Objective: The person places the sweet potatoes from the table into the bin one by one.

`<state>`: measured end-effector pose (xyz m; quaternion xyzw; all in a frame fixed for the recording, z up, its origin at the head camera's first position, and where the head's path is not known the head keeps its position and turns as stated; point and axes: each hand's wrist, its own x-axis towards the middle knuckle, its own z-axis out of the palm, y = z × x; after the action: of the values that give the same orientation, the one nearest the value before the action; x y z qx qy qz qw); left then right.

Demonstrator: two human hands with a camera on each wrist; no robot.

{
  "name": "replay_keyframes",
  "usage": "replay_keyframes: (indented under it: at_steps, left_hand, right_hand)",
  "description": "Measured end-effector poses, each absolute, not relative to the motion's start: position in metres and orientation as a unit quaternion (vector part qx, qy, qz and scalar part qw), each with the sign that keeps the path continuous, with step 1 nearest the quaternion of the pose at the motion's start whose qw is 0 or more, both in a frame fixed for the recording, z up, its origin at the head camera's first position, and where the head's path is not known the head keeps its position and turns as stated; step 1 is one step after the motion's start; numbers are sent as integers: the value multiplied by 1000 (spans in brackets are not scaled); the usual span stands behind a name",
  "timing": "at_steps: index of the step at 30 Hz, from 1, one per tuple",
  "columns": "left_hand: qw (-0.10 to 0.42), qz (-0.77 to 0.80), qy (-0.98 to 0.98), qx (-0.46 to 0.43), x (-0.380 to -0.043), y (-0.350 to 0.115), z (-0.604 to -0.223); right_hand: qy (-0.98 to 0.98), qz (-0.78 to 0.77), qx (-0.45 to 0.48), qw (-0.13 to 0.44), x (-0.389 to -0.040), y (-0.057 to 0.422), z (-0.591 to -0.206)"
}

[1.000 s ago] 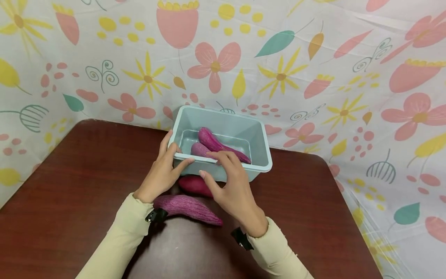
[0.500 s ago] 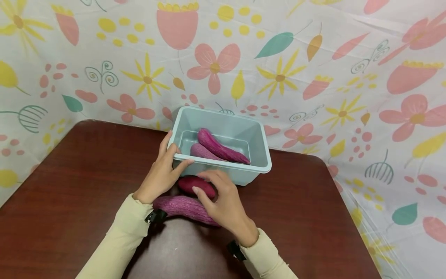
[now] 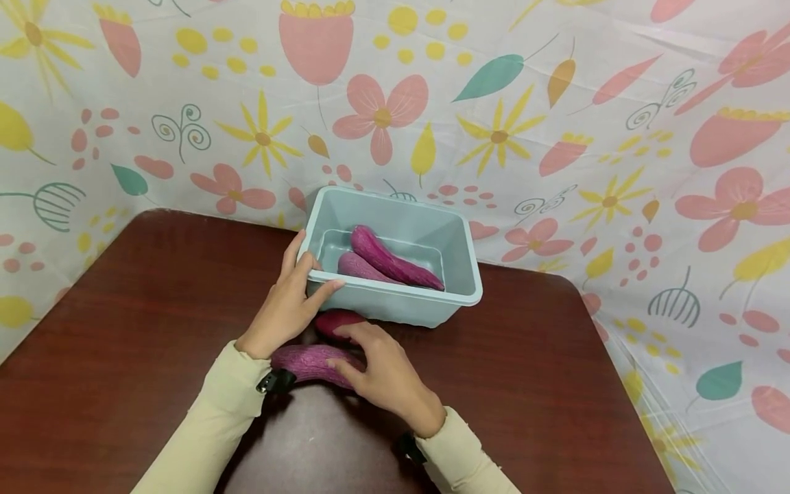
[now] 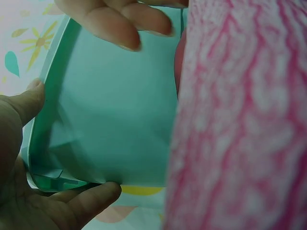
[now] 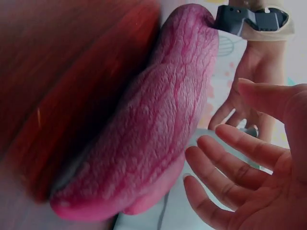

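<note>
1. I see a streaky purple vegetable (image 3: 308,362) lying on the table (image 3: 543,384), on the near side of the box. Its right end is under the person's right hand (image 3: 389,374).
2. The right hand is spread out, with its thumb and fingers well apart, and it has hold of nothing. I can't tell if a fingertip touches the streaky vegetable.
3. A dark red vegetable (image 3: 336,321) sits just on the far side of the streaky one, between it and the box. The right hand's fingers reach over its right end.
4. The left hand (image 3: 278,312) holds the near left corner of the blue-grey box (image 3: 395,300), with its fingers bent over the rim.
5. In the box, a bright purple vegetable (image 3: 395,261) and a pale purple vegetable (image 3: 361,267) lie side by side, the pale one nearer.
6. The left wrist's black strap (image 3: 278,381) is right by the streaky vegetable's left end, so it is in the way there.
7. A flowery cloth (image 3: 555,41) hangs on the far side.
8. The right hand hides the streaky one's right end. In the left wrist view, that vegetable looks big and blurry and covers the right side.
</note>
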<state>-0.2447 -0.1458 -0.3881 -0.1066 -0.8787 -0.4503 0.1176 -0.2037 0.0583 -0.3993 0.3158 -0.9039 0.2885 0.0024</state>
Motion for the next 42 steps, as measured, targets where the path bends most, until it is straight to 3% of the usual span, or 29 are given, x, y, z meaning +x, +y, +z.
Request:
replay_keyframes:
  at_steps: [8, 18, 42]
  left_hand:
    - [115, -449, -879, -108, -245, -145, -387]
    - [117, -452, -877, -108, -245, -144, -387]
    - [121, -462, -871, -113, -244, -145, -388]
  right_hand:
    - [-916, 252, 307, -46, -202, 53, -406]
    - [-911, 235, 333, -66, -200, 51, -411]
    - [-924, 221, 310, -35, -192, 50, -408]
